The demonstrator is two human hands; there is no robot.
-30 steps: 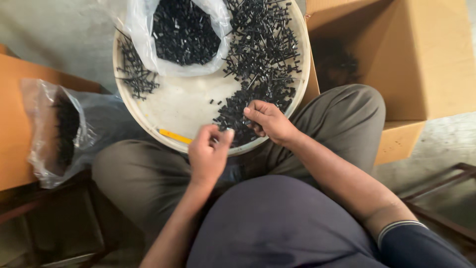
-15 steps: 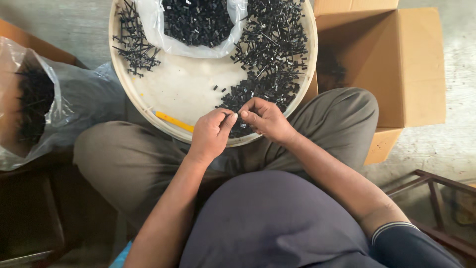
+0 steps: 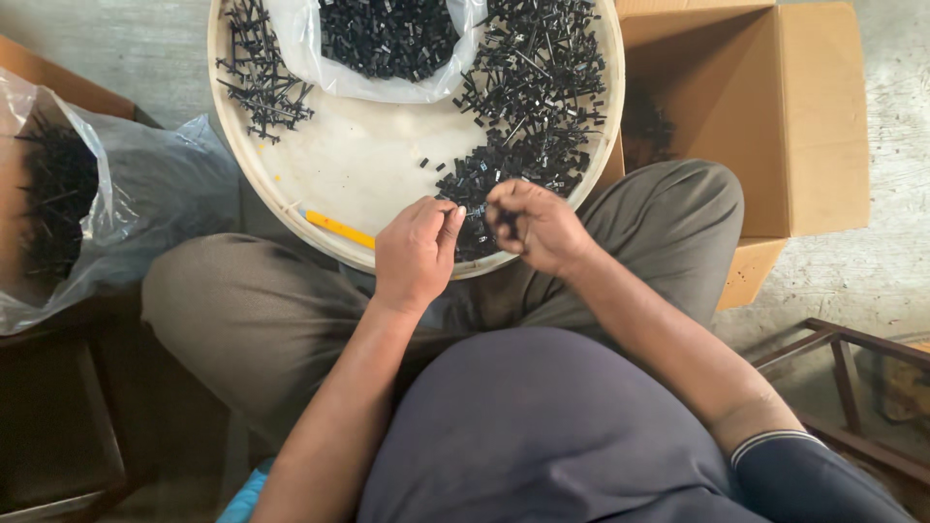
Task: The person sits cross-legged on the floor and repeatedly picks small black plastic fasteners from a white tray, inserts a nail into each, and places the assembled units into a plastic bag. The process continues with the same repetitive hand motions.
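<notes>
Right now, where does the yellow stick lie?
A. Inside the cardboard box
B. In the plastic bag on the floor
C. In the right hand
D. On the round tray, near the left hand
D: the yellow stick lies flat on the round tray, just beside the left hand.

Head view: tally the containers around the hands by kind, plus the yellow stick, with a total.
Round cream tray: 1
Clear plastic bags of black parts: 2, one on the tray, one at far left
Cardboard boxes: 1 open at right; a second brown edge at top left may be another
Yellow stick: 1
Total: 5
</notes>
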